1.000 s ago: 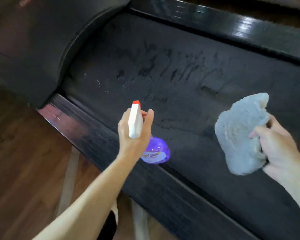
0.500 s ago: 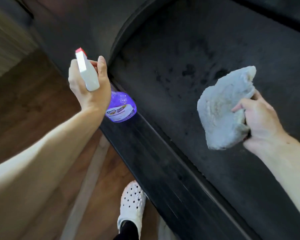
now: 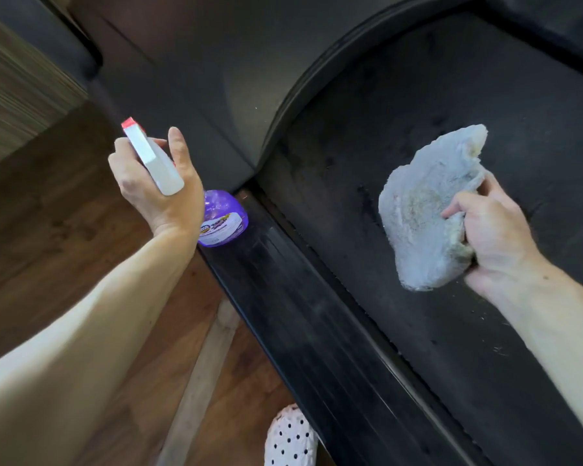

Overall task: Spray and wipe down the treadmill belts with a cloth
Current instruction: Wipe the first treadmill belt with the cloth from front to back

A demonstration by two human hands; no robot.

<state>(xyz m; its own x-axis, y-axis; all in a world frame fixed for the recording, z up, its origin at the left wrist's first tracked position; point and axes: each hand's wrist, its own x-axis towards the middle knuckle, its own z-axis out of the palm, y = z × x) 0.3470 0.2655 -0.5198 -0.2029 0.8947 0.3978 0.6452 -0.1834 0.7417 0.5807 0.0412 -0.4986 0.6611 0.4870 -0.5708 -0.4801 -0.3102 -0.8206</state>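
My left hand (image 3: 155, 190) grips a spray bottle (image 3: 221, 218) with a purple body, white trigger head and red nozzle, held above the treadmill's left side rail (image 3: 303, 317). Its nozzle points up and to the left, away from the belt. My right hand (image 3: 492, 230) grips a bunched pale grey cloth (image 3: 424, 210), held over the black treadmill belt (image 3: 435, 95). I cannot tell whether the cloth touches the belt. The belt shows faint dark damp marks near the cloth.
The treadmill's dark motor cover (image 3: 223, 72) curves across the top. Brown wooden floor (image 3: 48, 230) lies to the left, with a pale strip (image 3: 202, 375) along it. My white perforated shoe (image 3: 290, 438) stands beside the rail at the bottom.
The view has swung toward the front of the belt. My left hand with the bottle has moved left, from over the belt edge to the side rail. The cloth stays gripped in my right hand.
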